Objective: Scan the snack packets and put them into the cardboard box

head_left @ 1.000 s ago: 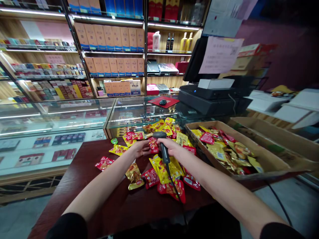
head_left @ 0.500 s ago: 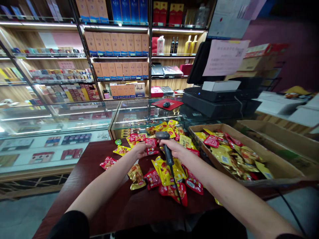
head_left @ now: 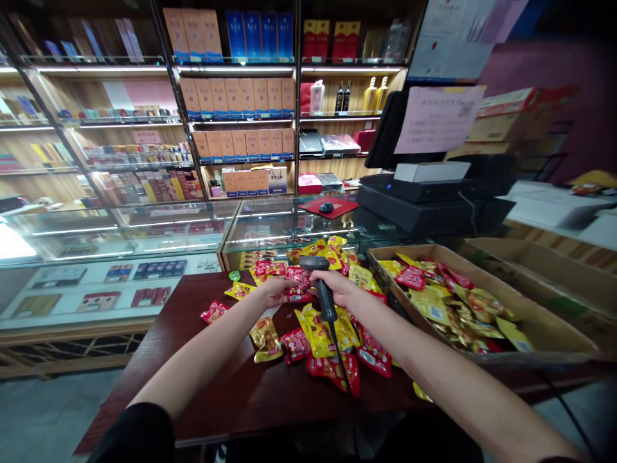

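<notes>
Handheld barcode scanner (head_left: 324, 289) is sitting clamped in my right hand (head_left: 338, 289), its head sticking out past my knuckles toward upper left and its black cable (head_left: 339, 357) running down across the packets. My left hand (head_left: 278, 291) is reaching in just beside it, the hands staying slightly apart; its fingertips (head_left: 292, 290) are touching a red snack packet (head_left: 299, 294), though I cannot tell whether they are pinching it. Red and yellow snack packets (head_left: 318, 328) are lying scattered at frame centre on a dark wood table (head_left: 226, 405). More packets are filling a cardboard tray (head_left: 434, 253) at right. A glass display counter (head_left: 164, 225) is standing beyond the table.
</notes>
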`<action>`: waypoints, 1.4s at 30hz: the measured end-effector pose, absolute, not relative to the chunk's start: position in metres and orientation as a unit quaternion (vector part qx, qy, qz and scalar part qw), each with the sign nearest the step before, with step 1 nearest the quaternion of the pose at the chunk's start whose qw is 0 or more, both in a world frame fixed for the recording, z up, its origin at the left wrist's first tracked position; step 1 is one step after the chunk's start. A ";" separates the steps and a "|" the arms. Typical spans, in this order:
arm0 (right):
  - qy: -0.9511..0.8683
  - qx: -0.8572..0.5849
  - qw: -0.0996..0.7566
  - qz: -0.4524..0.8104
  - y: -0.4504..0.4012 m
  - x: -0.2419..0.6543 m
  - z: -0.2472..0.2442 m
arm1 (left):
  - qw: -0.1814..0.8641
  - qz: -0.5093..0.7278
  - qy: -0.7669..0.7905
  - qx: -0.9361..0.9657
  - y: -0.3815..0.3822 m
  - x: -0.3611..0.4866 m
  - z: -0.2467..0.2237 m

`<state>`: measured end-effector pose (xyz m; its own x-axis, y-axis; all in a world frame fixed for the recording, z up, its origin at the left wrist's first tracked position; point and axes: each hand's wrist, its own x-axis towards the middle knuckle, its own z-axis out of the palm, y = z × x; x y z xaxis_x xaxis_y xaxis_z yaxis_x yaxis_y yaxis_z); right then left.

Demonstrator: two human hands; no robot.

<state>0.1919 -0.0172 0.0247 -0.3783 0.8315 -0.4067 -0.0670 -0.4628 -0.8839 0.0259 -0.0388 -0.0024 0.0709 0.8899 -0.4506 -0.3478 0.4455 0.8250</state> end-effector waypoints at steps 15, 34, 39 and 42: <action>-0.427 -0.413 0.387 0.705 -0.022 0.208 0.046 | 0.685 0.448 0.479 0.317 -0.034 0.039 0.011; -0.475 -0.371 0.451 0.659 -0.088 0.228 0.080 | 0.645 0.470 0.486 0.355 -0.004 0.040 0.032; -0.499 -0.390 0.444 0.634 -0.129 0.231 0.064 | 0.661 0.473 0.474 0.337 0.001 0.046 0.043; -0.526 -0.405 0.427 0.614 -0.145 0.229 0.052 | 0.665 0.469 0.472 0.338 0.001 0.049 0.046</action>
